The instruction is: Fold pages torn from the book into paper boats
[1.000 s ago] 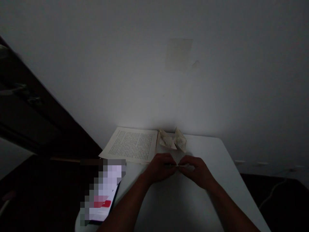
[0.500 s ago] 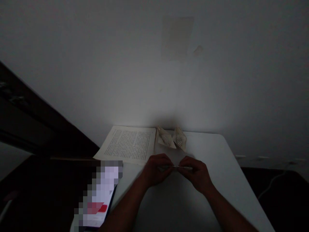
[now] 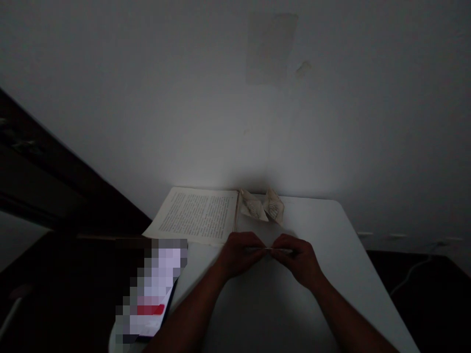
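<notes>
Between my two hands is a thin folded piece of paper (image 3: 268, 248), seen nearly edge-on above the table. My left hand (image 3: 241, 254) pinches its left part between thumb and fingers. On the other side my right hand (image 3: 296, 256) pinches the right part, and the fingertips of both hands almost meet at the middle. Most of the paper is hidden by the fingers. Just beyond the hands stand two folded paper shapes, a left one (image 3: 253, 206) and a right one (image 3: 274, 207), both with printed text on them.
An open book or printed sheets (image 3: 198, 214) lie at the table's back left, against the wall (image 3: 184, 122). A phone with a lit, blurred screen (image 3: 158, 289) rests at the left edge of the white table (image 3: 320, 220). A pale cable (image 3: 408, 279) hangs at right.
The view has tilted slightly, so the scene sits a little higher. My fingertips have drawn slightly closer together on the paper, which looks thinner and more edge-on.
</notes>
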`<action>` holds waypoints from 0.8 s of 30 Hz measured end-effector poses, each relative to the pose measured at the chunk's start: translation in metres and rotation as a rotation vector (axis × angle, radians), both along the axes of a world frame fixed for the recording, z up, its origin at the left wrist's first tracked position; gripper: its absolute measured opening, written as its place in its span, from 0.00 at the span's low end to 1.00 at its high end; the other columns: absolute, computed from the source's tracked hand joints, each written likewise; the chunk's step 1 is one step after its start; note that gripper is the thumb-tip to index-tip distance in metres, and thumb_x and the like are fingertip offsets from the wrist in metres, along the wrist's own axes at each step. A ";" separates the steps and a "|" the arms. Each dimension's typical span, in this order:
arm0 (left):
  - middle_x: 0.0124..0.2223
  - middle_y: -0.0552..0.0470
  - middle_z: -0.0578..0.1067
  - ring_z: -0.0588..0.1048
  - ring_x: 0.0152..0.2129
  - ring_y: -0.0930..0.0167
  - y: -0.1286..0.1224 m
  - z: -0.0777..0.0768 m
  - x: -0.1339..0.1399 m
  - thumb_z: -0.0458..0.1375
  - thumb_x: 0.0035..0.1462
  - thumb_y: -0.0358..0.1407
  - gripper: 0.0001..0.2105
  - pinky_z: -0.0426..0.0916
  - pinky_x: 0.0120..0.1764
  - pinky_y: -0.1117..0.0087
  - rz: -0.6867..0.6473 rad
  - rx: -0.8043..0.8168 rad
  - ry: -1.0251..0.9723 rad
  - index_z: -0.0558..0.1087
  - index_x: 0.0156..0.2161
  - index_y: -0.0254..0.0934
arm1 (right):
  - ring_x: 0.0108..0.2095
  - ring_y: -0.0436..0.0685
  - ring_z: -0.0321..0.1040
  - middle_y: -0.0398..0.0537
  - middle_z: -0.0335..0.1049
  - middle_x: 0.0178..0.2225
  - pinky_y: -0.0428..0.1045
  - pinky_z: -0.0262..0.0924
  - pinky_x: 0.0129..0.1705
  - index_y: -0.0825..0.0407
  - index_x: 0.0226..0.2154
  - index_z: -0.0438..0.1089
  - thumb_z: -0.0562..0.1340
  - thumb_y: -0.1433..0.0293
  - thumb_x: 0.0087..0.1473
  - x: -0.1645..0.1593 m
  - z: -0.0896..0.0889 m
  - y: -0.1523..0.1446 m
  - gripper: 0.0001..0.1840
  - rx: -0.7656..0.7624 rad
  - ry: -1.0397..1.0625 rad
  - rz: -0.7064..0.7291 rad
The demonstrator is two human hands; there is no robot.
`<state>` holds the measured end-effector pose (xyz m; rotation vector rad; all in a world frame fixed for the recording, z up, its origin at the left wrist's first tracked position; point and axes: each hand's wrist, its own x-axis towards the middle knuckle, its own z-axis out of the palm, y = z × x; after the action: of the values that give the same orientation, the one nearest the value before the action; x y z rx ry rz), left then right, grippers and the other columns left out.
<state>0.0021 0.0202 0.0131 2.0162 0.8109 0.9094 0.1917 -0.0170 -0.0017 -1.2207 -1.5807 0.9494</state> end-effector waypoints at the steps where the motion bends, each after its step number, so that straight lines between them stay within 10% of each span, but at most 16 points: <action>1: 0.28 0.52 0.76 0.74 0.25 0.74 0.000 0.000 0.000 0.58 0.53 0.36 0.07 0.66 0.31 0.75 0.018 0.000 0.001 0.76 0.29 0.35 | 0.28 0.52 0.67 0.44 0.69 0.25 0.46 0.61 0.28 0.51 0.26 0.72 0.64 0.63 0.48 0.000 0.001 0.000 0.08 -0.018 -0.004 -0.009; 24: 0.27 0.52 0.75 0.73 0.25 0.73 0.000 0.002 -0.001 0.59 0.52 0.39 0.10 0.66 0.31 0.74 0.091 -0.079 -0.009 0.76 0.27 0.35 | 0.26 0.52 0.67 0.44 0.72 0.24 0.46 0.60 0.27 0.51 0.24 0.74 0.66 0.62 0.45 0.006 -0.002 0.001 0.09 -0.053 0.043 -0.121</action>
<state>0.0015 0.0201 0.0148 1.9188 0.9261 0.9228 0.1974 -0.0163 -0.0037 -1.3087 -1.4390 0.9384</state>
